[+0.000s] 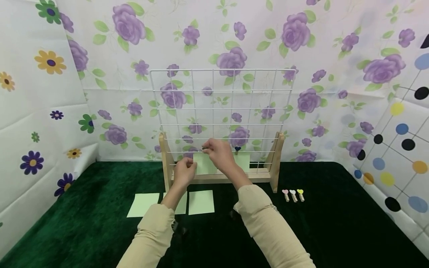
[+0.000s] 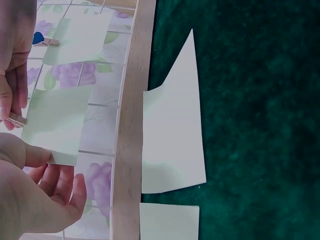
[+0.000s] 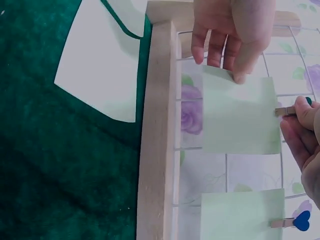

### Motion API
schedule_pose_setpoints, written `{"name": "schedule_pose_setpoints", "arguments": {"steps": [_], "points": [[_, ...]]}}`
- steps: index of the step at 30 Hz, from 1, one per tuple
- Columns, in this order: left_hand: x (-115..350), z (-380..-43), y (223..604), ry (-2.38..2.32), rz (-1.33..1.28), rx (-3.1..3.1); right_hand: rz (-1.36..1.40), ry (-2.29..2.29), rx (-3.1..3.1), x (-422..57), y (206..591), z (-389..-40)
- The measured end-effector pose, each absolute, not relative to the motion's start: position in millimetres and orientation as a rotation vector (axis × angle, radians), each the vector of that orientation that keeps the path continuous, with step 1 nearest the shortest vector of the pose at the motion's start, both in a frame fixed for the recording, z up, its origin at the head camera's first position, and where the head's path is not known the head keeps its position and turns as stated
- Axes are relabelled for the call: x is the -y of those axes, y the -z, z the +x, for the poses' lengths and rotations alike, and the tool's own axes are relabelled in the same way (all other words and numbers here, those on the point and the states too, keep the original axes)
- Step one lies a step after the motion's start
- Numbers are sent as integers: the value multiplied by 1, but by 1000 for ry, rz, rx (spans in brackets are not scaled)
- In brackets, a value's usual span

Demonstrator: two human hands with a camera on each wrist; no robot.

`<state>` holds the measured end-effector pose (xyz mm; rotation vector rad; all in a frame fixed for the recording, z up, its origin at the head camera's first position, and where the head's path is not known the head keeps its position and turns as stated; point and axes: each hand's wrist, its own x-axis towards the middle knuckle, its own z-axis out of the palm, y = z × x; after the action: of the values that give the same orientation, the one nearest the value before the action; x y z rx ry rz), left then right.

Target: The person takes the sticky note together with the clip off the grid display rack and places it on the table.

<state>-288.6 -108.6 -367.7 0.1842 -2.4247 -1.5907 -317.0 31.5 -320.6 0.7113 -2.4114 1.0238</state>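
A square of pale green paper (image 1: 205,166) lies against the lower part of the white wire grid (image 1: 222,69). My left hand (image 1: 185,172) pinches its left edge between thumb and fingers. Above it, my right hand (image 1: 219,153) holds a small wooden clothespin (image 3: 285,111) with a green heart, its tip at the paper's top edge. Whether it bites the paper I cannot tell. Just to the right, another green paper (image 1: 242,162) hangs from the grid by a clothespin with a dark blue heart (image 3: 301,220).
The grid stands in a wooden base (image 1: 277,163) on dark green cloth (image 1: 321,230). Before it lie three paper squares (image 1: 201,203), one partly covered by my left arm. To the right are three clothespins (image 1: 293,196) with pink, white and yellow hearts. Flowered sheeting (image 1: 117,78) hangs behind.
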Motion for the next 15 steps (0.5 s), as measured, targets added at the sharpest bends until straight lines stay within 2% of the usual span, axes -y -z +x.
{"name": "schedule_pose_setpoints", "arguments": {"steps": [7,15], "points": [[113,-282,367,1632,214,2446,679,-1166,2466,-32,311,-311],[119,-275,365,1766,226,2413,786,-1139,2396,-33,299,-299]]}}
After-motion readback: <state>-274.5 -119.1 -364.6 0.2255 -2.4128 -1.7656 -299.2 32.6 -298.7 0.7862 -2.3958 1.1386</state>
